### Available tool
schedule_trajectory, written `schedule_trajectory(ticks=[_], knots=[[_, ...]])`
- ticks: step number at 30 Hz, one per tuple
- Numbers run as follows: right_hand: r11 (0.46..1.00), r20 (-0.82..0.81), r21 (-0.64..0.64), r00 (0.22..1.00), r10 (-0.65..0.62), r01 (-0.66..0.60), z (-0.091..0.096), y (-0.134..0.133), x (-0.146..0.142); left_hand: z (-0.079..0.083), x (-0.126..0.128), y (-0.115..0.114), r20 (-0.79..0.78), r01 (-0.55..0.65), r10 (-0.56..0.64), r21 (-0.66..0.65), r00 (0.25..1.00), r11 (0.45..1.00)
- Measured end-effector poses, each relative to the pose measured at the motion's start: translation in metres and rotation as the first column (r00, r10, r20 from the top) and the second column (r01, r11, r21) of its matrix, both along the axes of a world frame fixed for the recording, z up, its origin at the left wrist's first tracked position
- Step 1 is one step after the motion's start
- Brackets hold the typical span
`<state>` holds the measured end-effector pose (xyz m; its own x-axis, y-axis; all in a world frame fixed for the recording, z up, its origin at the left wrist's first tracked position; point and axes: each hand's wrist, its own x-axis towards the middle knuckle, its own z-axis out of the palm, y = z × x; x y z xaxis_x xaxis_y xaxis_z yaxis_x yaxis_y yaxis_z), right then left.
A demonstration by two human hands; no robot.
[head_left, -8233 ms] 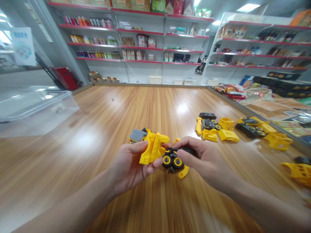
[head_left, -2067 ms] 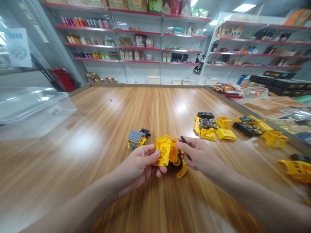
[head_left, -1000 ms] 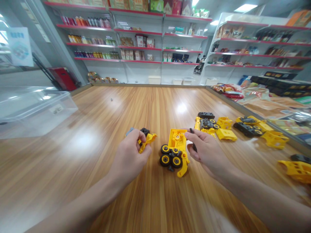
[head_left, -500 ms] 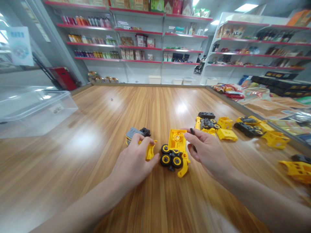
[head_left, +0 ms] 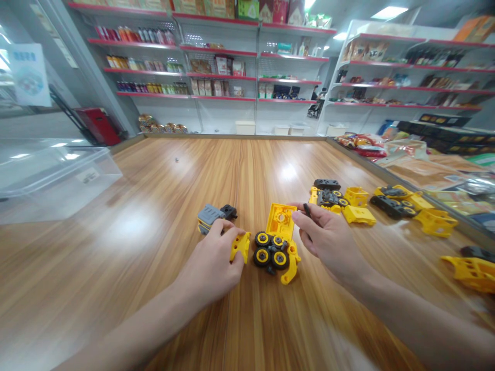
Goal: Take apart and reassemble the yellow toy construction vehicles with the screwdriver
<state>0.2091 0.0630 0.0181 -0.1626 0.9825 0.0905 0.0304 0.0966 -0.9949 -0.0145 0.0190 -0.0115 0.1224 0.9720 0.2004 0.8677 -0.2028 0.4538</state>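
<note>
My left hand (head_left: 214, 257) is closed on a yellow toy bucket piece (head_left: 242, 246), pinched between thumb and fingers. Just behind that hand lie a grey ribbed toy part (head_left: 211, 215) and a black block (head_left: 229, 211). My right hand (head_left: 325, 232) is closed around a slim black piece (head_left: 307, 209), mostly hidden by the fingers. Its fingertips are at the edge of a yellow toy truck bed (head_left: 281, 219), standing tilted with its hollow side facing me. In front of the bed sit several black wheels with yellow hubs (head_left: 270, 250) and a curved yellow arm (head_left: 291, 265).
More yellow and black toy parts (head_left: 358, 214) lie on the right side of the wooden table (head_left: 232, 170), with another yellow piece (head_left: 469, 273) at the right edge. A clear plastic bin (head_left: 62, 180) stands at left. Packaged goods (head_left: 421, 159) border the right; stocked shelves (head_left: 222, 77) stand behind.
The yellow bucket piece has turned in my left hand, showing its flatter, holed face. That hand has shifted slightly left and down, uncovering more of the grey part. My right hand stays nearly still.
</note>
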Motion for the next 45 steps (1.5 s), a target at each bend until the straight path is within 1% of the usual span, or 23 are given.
schedule_trajectory(ticks=[4, 9, 12, 14, 15, 16, 17, 18, 19, 20, 21, 22, 23, 25, 28, 29, 31, 33, 35, 37, 40, 42, 45], knots=[[1.0, -0.01, 0.022, 1.0, -0.018, 0.018, -0.001, 0.003, 0.001, 0.0, 0.003, -0.001, 0.092, 0.025, -0.022, -0.036, 0.996, 0.999], [0.998, 0.041, 0.059, 0.998, -0.038, 0.036, -0.002, 0.006, 0.003, 0.003, 0.006, 0.0, 0.167, 0.062, -0.053, -0.05, 0.984, 0.997], [0.989, 0.078, 0.127, 0.994, -0.079, 0.069, -0.003, 0.006, 0.005, 0.007, 0.006, -0.002, 0.19, 0.053, -0.053, 0.002, 0.98, 0.999], [0.974, 0.162, 0.213, 0.98, -0.113, 0.077, -0.003, 0.004, 0.005, 0.01, 0.007, -0.004, 0.273, 0.033, -0.037, 0.018, 0.961, 0.999], [0.96, 0.221, 0.273, 0.967, -0.127, 0.064, -0.004, 0.003, 0.005, 0.012, 0.008, -0.005, 0.365, 0.034, -0.028, -0.01, 0.931, 0.999], [0.94, 0.284, 0.341, 0.95, -0.131, 0.027, -0.004, 0.001, 0.006, 0.015, 0.01, -0.005, 0.486, 0.053, -0.015, -0.065, 0.874, 0.996], [0.91, 0.341, 0.414, 0.932, -0.122, -0.032, -0.005, -0.001, 0.006, 0.017, 0.011, -0.006, 0.62, 0.094, 0.01, -0.135, 0.785, 0.986], [0.865, 0.385, 0.489, 0.918, -0.096, -0.115, -0.006, -0.003, 0.006, 0.018, 0.013, -0.006, 0.746, 0.166, 0.044, -0.205, 0.665, 0.965], [0.807, 0.425, 0.548, 0.904, -0.043, -0.219, -0.007, -0.005, 0.006, 0.02, 0.014, -0.006, 0.837, 0.242, 0.081, -0.247, 0.542, 0.938], [0.745, 0.46, 0.584, 0.888, 0.023, -0.322, -0.009, -0.006, 0.006, 0.02, 0.015, -0.005, 0.893, 0.308, 0.111, -0.264, 0.437, 0.914], [0.69, 0.494, 0.599, 0.866, 0.079, -0.405, -0.01, -0.008, 0.006, 0.021, 0.016, -0.004, 0.921, 0.363, 0.125, -0.266, 0.368, 0.893], [0.649, 0.525, 0.599, 0.842, 0.123, -0.469, -0.01, -0.009, 0.006, 0.02, 0.017, -0.004, 0.934, 0.398, 0.137, -0.269, 0.33, 0.877], [0.629, 0.551, 0.59, 0.822, 0.144, -0.506, -0.011, -0.009, 0.006, 0.019, 0.017, -0.003, 0.939, 0.421, 0.147, -0.274, 0.311, 0.865], [0.625, 0.583, 0.571, 0.799, 0.149, -0.533, -0.01, -0.01, 0.007, 0.016, 0.016, -0.001, 0.944, 0.438, 0.175, -0.288, 0.279, 0.852], [0.633, 0.578, 0.568, 0.802, 0.148, -0.526, -0.006, -0.009, 0.008, 0.01, 0.013, 0.002, 0.952, 0.427, 0.213, -0.289, 0.219, 0.857], [0.639, 0.56, 0.579, 0.817, 0.138, -0.506, -0.004, -0.009, 0.008, 0.009, 0.011, 0.003, 0.953, 0.411, 0.207, -0.284, 0.224, 0.866], [0.676, 0.507, 0.607, 0.858, 0.075, -0.418, 0.0, -0.007, 0.008, 0.007, 0.008, 0.004, 0.938, 0.335, 0.175, -0.275, 0.299, 0.901], [0.73, 0.45, 0.623, 0.892, -0.041, -0.28, 0.003, -0.004, 0.008, 0.006, 0.004, 0.005, 0.911, 0.221, 0.105, -0.206, 0.398, 0.953], [0.771, 0.416, 0.616, 0.898, -0.144, -0.161, 0.003, 0.0, 0.008, 0.006, 0.0, 0.007, 0.856, 0.13, 0.016, -0.096, 0.516, 0.987], [0.798, 0.422, 0.592, 0.887, -0.188, -0.112, 0.001, 0.004, 0.009, 0.008, -0.002, 0.012, 0.755, 0.057, -0.048, 0.014, 0.654, 0.998], [0.85, 0.524, 0.509, 0.832, -0.181, -0.136, -0.004, 0.01, 0.011, 0.012, 0.0, 0.025, 0.548, 0.01, -0.081, 0.133, 0.833, 0.991], [0.885, 0.628, 0.434, 0.761, -0.165, -0.167, -0.006, 0.012, 0.013, 0.014, 0.004, 0.038, 0.383, 0.053, -0.111, 0.156, 0.917, 0.986], [0.929, 0.762, 0.315, 0.636, -0.125, -0.195, -0.006, 0.013, 0.014, 0.014, 0.012, 0.057, 0.337, 0.082, -0.126, 0.142, 0.933, 0.986]])
